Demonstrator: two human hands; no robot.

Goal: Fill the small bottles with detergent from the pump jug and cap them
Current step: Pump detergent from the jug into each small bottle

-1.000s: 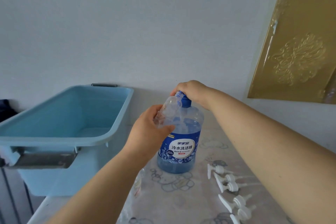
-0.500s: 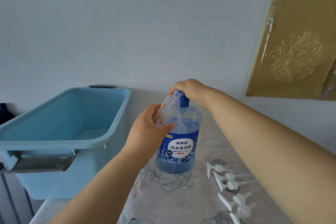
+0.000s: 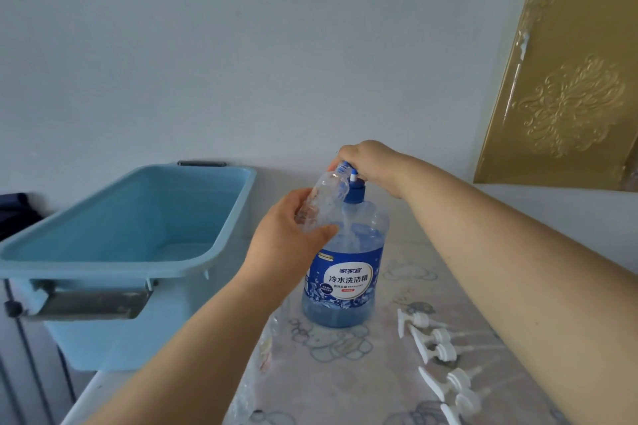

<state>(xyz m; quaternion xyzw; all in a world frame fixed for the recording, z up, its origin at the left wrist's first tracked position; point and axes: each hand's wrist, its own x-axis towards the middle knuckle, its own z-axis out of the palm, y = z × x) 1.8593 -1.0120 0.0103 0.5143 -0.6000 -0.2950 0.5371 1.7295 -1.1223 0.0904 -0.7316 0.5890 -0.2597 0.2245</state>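
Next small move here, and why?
Probably press the pump head down with the right hand, which already grips it. The left hand holds the small bottle tilted with its mouth at the spout, and the bottle looks empty. The pump jug holds plenty of blue detergent, and the white stem showing above its cap suggests the pump is up.

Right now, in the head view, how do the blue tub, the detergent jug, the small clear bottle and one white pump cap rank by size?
1. blue tub
2. detergent jug
3. small clear bottle, partly covered
4. white pump cap, smallest even though it lies nearer the camera than the bottle
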